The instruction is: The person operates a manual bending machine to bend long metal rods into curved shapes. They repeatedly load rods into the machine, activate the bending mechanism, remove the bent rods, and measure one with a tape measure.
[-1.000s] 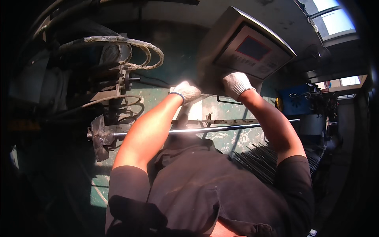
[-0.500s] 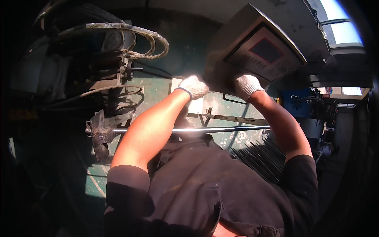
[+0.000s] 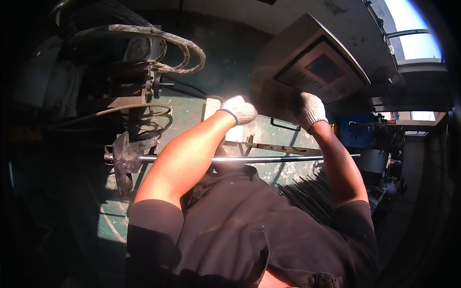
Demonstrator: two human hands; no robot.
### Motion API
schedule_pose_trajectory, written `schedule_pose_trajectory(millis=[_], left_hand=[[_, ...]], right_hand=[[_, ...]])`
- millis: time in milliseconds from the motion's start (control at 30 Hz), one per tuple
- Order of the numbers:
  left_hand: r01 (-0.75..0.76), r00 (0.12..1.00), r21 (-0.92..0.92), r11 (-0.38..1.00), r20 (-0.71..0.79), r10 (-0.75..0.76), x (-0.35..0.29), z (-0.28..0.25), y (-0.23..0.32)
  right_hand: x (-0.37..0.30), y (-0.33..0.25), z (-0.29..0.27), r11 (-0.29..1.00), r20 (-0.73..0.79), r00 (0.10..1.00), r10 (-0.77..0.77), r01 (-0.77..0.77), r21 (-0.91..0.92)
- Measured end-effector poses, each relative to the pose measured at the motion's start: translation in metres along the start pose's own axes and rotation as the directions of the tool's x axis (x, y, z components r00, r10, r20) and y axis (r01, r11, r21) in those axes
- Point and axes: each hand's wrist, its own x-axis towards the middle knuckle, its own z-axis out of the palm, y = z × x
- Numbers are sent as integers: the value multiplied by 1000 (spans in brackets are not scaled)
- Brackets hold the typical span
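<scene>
My left hand [image 3: 239,110], in a white knitted glove, is closed like a fist beside the lower left of a metal control box [image 3: 276,65]. What it holds, if anything, is hidden. At the lower edge of the box's sloped panel [image 3: 324,69] is my right hand [image 3: 309,109], also gloved. Its fingers lie in shadow, so I cannot tell how they are bent or whether they touch the panel. A shiny metal rod [image 3: 269,159] runs crosswise below both hands, passing under my left forearm, with a dark clamp-like fixture [image 3: 124,163] at its left end.
Machinery with a short shaft [image 3: 161,85] and looped hoses [image 3: 185,57] stands at left. A bundle of dark rods [image 3: 309,194] lies below the shiny rod at right. A blue machine [image 3: 357,129] is farther right. A narrow metal bar [image 3: 283,149] crosses above the rod.
My right hand has shifted slightly right and down, away from the panel's lower left edge. The left hand has moved a little down and right. The rod's right end now shows past my forearm.
</scene>
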Motion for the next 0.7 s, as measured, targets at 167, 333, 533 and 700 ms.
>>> schedule_pose_trajectory(millis=[167, 333, 533, 700], left_hand=[[-29, 998, 39, 999, -58, 31, 3, 12, -5], [22, 999, -30, 999, 41, -21, 1, 9, 4], [10, 1000, -52, 999, 10, -9, -2, -1, 4], [-21, 999, 41, 999, 36, 19, -2, -8, 1]], right_hand=[[22, 5, 13, 982, 156, 987, -47, 74, -172], [70, 57, 69, 949, 481, 871, 97, 65, -309], [76, 68, 85, 961, 348, 937, 21, 77, -265], [45, 29, 46, 966, 374, 920, 116, -17, -258]])
